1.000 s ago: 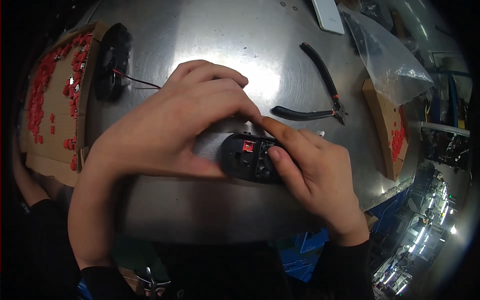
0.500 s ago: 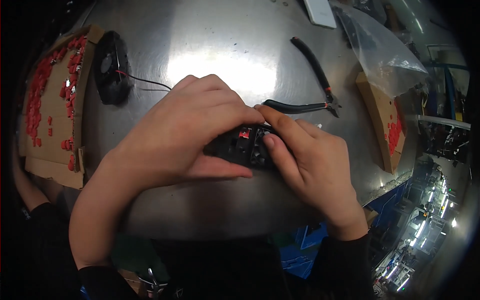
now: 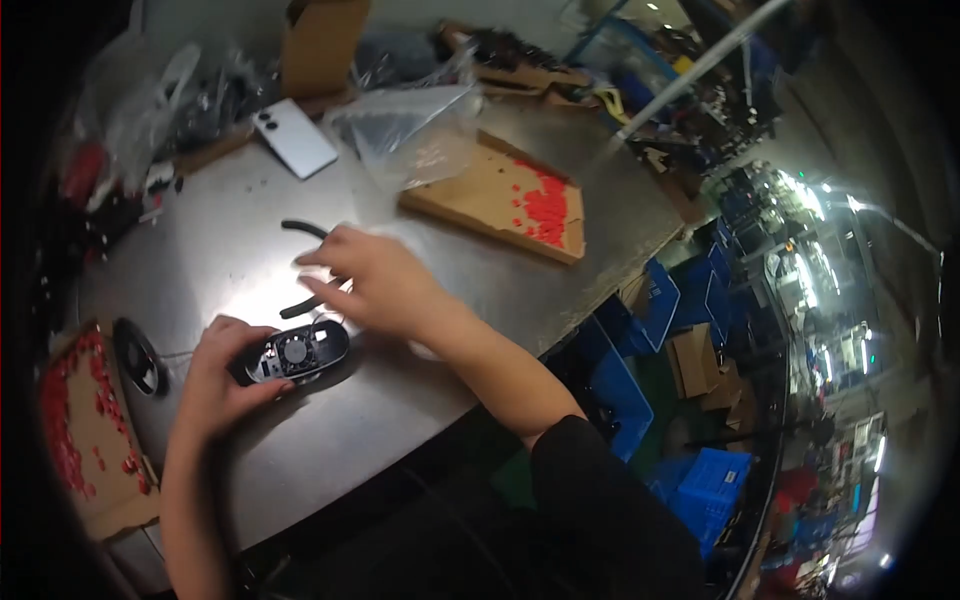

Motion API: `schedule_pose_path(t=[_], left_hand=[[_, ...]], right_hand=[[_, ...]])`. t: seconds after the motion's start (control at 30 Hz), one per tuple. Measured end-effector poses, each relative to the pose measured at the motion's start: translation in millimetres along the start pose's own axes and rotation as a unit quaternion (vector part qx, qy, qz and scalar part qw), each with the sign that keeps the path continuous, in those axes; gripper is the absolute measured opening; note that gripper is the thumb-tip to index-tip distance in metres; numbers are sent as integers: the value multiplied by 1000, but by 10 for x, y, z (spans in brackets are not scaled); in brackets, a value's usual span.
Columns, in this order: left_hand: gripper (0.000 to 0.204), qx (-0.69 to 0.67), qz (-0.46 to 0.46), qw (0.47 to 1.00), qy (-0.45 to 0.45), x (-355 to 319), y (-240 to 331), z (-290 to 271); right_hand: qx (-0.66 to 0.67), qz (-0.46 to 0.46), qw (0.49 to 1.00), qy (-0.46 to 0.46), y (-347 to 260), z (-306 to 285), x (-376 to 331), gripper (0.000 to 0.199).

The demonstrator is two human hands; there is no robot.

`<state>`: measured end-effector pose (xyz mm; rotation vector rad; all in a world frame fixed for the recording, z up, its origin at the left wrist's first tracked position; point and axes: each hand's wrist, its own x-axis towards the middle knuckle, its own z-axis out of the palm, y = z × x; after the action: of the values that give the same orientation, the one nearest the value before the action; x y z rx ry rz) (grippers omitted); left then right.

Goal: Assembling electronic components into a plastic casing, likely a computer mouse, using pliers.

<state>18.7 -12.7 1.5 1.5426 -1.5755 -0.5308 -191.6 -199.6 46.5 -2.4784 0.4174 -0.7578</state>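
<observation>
My left hand (image 3: 218,378) grips a black oval housing (image 3: 328,343) by its left end, thumb on the near side and fingers on the far side. A small round fan shows inside the housing, its face upward. Beyond it, my right hand (image 3: 385,285) reaches over the black-handled cutting pliers (image 3: 300,307), fingers apart around the handles. The pliers' jaws are hidden beneath that hand. To the left, a black shell (image 3: 138,357) lies on the metal table with a thin wire running toward my left hand.
A cardboard tray (image 3: 100,445) with red pieces stands at the left, and another cardboard tray (image 3: 455,195) with red pieces at the far right of the table. A white phone (image 3: 297,140) and a clear plastic bag (image 3: 405,125) lie beyond. Blue crates (image 3: 712,485) stand below the table's right side.
My right hand has left the housing and moved out over the pliers. My left hand keeps hold of the housing, whose fan is now more exposed. The view has swung to the right.
</observation>
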Motion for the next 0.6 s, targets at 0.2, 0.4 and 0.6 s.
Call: schedule_pose_path(t=[0.2,0.4,0.6], left_hand=[[56,-73,-25,996,34,-76,-55,164],[59,25,77,997,-8,-64,-98,86],[51,-32,16,999,-29,-47,-43,92]], right_hand=[[-237,129,939,213,1132,-1263,24,19],[-425,355,831,52,2284,-1878,-791,26],[-379,373,847,-21,2186,-1899,-806,19]])
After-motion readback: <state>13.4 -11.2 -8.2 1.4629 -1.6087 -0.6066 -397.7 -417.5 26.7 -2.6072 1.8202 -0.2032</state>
